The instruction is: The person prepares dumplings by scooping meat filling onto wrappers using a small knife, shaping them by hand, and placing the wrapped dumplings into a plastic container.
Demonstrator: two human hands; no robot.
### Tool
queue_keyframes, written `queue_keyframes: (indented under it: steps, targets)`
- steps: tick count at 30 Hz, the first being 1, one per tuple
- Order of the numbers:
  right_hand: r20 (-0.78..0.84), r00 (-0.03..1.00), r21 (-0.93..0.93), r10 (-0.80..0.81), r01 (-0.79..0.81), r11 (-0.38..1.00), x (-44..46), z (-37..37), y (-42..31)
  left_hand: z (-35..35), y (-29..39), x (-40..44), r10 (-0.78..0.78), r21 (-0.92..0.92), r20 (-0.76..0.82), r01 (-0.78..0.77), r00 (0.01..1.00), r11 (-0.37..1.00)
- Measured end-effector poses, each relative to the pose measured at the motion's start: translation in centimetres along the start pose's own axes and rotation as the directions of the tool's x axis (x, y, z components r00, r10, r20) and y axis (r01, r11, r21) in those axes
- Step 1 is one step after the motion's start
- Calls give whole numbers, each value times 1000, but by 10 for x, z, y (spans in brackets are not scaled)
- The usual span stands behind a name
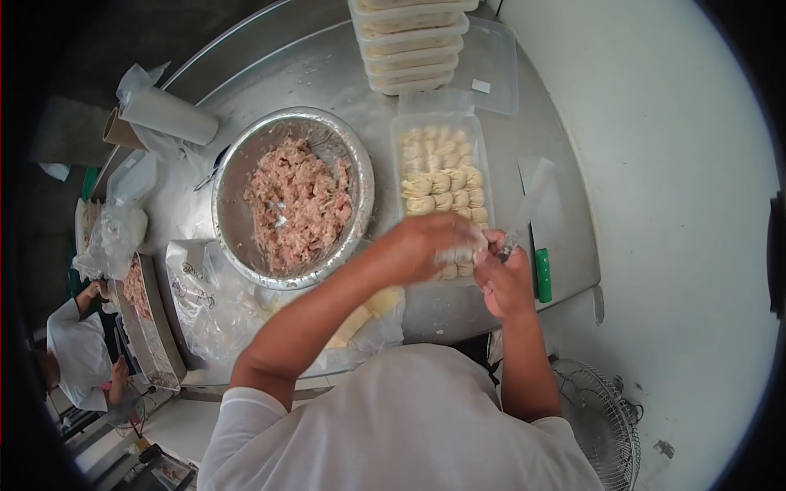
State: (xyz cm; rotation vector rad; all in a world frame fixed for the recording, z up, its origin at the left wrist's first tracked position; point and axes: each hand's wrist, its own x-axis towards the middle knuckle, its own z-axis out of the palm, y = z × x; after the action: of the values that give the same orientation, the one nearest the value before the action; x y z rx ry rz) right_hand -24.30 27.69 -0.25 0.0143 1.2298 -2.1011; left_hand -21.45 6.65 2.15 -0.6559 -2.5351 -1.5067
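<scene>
My left hand (449, 244) is smeared by motion above the lower part of a clear tray (481, 155) of pale wrapped dumplings (442, 182); whether it holds anything is hidden. Close beside it, my right hand (506, 282) has its fingers closed around something small and shiny that I cannot make out. A translucent strip (536, 186) lies just above that hand. Left of the tray stands a large metal bowl (225, 237) with minced meat mix (296, 200). Yellowish wrapper sheets (352, 326) lie partly under my left forearm.
A green-handled knife (544, 276) lies right of my right hand. Stacked filled trays (417, 49) stand at the back beside a clear lid (495, 69). Leftward are plastic bags (201, 303), a plastic roll (170, 113) and a long meat tray (155, 327). Another person (78, 348) works at far left.
</scene>
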Motion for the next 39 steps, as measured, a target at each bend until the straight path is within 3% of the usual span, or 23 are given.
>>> queue_keyframes:
  steps: [1, 2, 5, 9, 15, 18, 19, 20, 21, 23, 25, 28, 29, 30, 31, 32, 34, 36, 37, 38, 39]
  targets:
    - [-91, 995, -85, -29, 21, 996, 4, -3, -2, 3, -21, 11, 114, 172, -31, -107, 993, 979]
    - [-176, 982, -172, -64, 33, 985, 6, -5, -3, 3, -41, 24, 32, 204, -66, -18, 997, 979]
    - [-299, 950, -210, -86, 22, 977, 5, -18, -5, -6, -74, 67, -214, 199, -186, 250, 959, 948]
    - [-315, 944, -245, -98, 19, 969, -6, -34, 1, 10, -105, 90, -212, 181, -212, 252, 954, 951]
    - [-324, 942, -267, -92, 2, 964, -17, -30, 3, 19, -93, 87, -422, 131, -153, 442, 894, 887]
    - [-143, 984, -189, -104, 76, 979, -18, -8, -6, 22, -79, 78, -558, 69, -140, 571, 818, 818]
    - [55, 990, 121, -128, 121, 985, -20, 4, -8, 32, -73, 68, -416, 42, -332, 454, 846, 890]
    - [234, 951, 424, -200, 86, 901, -21, 14, -7, 40, -67, 57, -255, 50, -514, 326, 819, 944]
    - [255, 949, 419, -187, 65, 905, -25, 20, -2, 42, -54, 45, -267, -25, -532, 301, 804, 953]
    - [343, 937, 706, -74, -205, 678, -56, 26, 14, 33, -22, 13, -304, -72, -490, 309, 817, 948]
    - [421, 904, 738, 75, -389, 552, -105, 7, 26, 20, 6, -32, -326, -122, -400, 303, 856, 945]
    - [467, 879, 719, 92, -438, 540, -140, -9, 40, -2, 34, -103, -424, -196, -329, 379, 844, 905]
    - [502, 864, 748, -41, -410, 521, -133, -7, 47, -2, 38, -125, -433, -194, -331, 389, 838, 901]
    - [525, 832, 776, -182, -380, 504, -119, 0, 48, 1, 36, -145, -553, -293, -354, 472, 754, 831]
    - [520, 824, 796, -223, -373, 477, -101, 9, 51, 6, 32, -159, -662, -393, -363, 536, 656, 747]
    - [546, 809, 760, -218, -370, 534, -84, 15, 51, 11, 33, -169, -663, -391, -369, 538, 652, 747]
    - [620, 764, 660, -179, -385, 645, -50, 34, 49, 14, 30, -183, -511, 29, -411, 571, 755, 820]
    - [670, 732, 581, -126, -411, 702, -28, 52, 41, 26, 30, -197, -536, 76, -392, 607, 748, 791]
    - [625, 764, 227, 158, -372, 900, -17, 60, 34, 31, 29, -201, -538, 156, -414, 639, 735, 753]
    - [461, 799, -181, 386, -341, 922, -6, 70, 28, 35, 27, -205, -539, 232, -437, 669, 720, 706]
    - [469, 791, -198, 392, -339, 920, 1, 85, 28, 38, 24, -209, -534, 226, -455, 672, 713, 705]
